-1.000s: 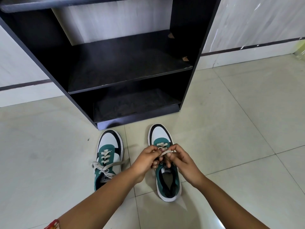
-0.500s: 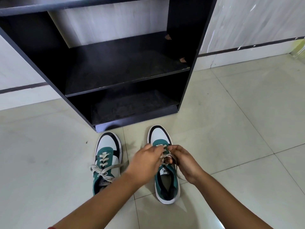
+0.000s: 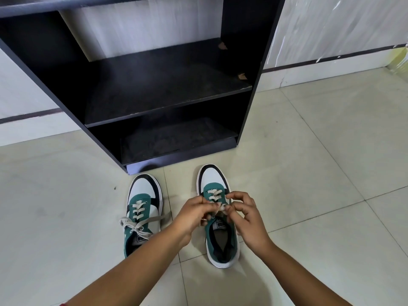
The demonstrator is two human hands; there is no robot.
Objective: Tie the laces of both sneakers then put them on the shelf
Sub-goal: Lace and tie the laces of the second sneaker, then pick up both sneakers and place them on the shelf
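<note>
Two green, white and black sneakers stand side by side on the floor, toes toward the black shelf (image 3: 167, 107). The left sneaker (image 3: 143, 195) has its beige laces tied in a bow (image 3: 136, 226). Over the tongue of the right sneaker (image 3: 213, 177), my left hand (image 3: 194, 215) and my right hand (image 3: 245, 217) meet, each pinching the right sneaker's lace (image 3: 220, 207). The fingers hide most of the lace ends and any knot.
The black shelf unit stands against a pale wall, with a bare middle board (image 3: 154, 85) and a low bottom board (image 3: 176, 140). Light floor tiles (image 3: 309, 173) spread around the sneakers. A yellowish object (image 3: 400, 60) sits at the far right edge.
Both hands have stayed over the right sneaker, working its lace. The fingers shifted: the left hand moved across the tongue, then the hands drew slightly apart. The view dipped a little.
</note>
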